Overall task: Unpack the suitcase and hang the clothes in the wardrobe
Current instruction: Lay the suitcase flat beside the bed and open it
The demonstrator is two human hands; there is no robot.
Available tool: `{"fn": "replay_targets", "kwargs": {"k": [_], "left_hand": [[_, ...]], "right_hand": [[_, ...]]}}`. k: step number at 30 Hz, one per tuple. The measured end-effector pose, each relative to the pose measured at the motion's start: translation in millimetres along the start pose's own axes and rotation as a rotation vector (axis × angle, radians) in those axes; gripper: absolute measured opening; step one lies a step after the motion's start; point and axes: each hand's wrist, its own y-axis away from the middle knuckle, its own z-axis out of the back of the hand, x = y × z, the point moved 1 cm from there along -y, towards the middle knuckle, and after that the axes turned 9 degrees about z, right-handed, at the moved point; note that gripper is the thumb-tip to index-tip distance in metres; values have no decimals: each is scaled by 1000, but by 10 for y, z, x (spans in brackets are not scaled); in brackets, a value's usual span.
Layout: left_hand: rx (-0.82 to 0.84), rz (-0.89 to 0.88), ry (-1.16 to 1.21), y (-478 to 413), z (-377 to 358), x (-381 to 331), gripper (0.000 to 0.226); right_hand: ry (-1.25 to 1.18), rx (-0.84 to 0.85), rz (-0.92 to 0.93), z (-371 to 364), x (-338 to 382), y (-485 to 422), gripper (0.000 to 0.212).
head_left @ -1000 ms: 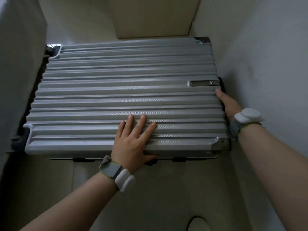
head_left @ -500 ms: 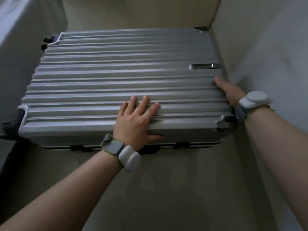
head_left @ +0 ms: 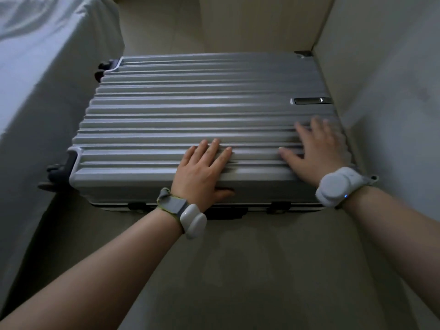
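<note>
A silver ribbed hard-shell suitcase [head_left: 190, 108] lies flat and closed on the floor, wheels to the left. My left hand [head_left: 201, 170] rests flat on its near edge, fingers straight on the lid and thumb over the front side. My right hand [head_left: 314, 151] lies flat on the lid near the right corner, fingers spread; it looks blurred. A small metal badge [head_left: 309, 100] sits on the lid beyond the right hand. No clothes or wardrobe interior are in view.
A bed with white sheets [head_left: 35, 79] flanks the suitcase on the left. A pale wall [head_left: 392, 91] runs close along the right side. A beige panel [head_left: 257, 20] stands behind the case. Bare floor [head_left: 250, 270] lies between me and the suitcase.
My right hand has left the suitcase's right side edge and come up onto the lid. The left hand stays on the near edge. The view has pulled back a little.
</note>
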Motion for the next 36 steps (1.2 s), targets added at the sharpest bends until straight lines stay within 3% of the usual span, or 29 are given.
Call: {"fn": "replay_targets", "kwargs": {"k": [5, 9, 16, 18, 21, 23, 25, 27, 29, 32, 34, 36], "left_hand": [[22, 143, -78, 143, -8, 495, 106], [6, 122, -91, 235, -61, 582, 103], [-116, 130, -38, 326, -95, 476, 91], [-184, 79, -17, 467, -182, 425, 85], [-322, -106, 86, 778, -448, 368, 65], [-345, -151, 179, 1024, -675, 391, 52], [-241, -104, 259, 1240, -913, 474, 43], [-79, 79, 330, 1377, -1121, 601, 38], [36, 406, 487, 1450, -1250, 706, 38], [42, 957, 789, 1462, -1255, 815, 31], [23, 1199, 891, 1425, -1201, 849, 36], [-25, 1313, 955, 1390, -1156, 875, 43]], "right_hand": [[142, 144, 386, -244, 870, 259, 103], [288, 59, 428, -447, 1004, 303, 101], [296, -84, 505, -507, 964, 316, 95], [272, -184, 630, -580, 1002, 434, 82], [118, -362, 910, -787, 1075, 778, 43], [10, -241, 978, -993, 1074, 981, 26], [-8, -2, 897, -1251, 983, 1068, 25], [-85, 171, 651, -1466, 878, 1076, 27], [-243, 240, 296, -1605, 794, 1077, 24], [-428, 207, -152, -1755, 697, 1085, 29], [-418, 263, -237, -1794, 670, 1089, 36], [-403, 303, -261, -1791, 653, 1075, 40]]}}
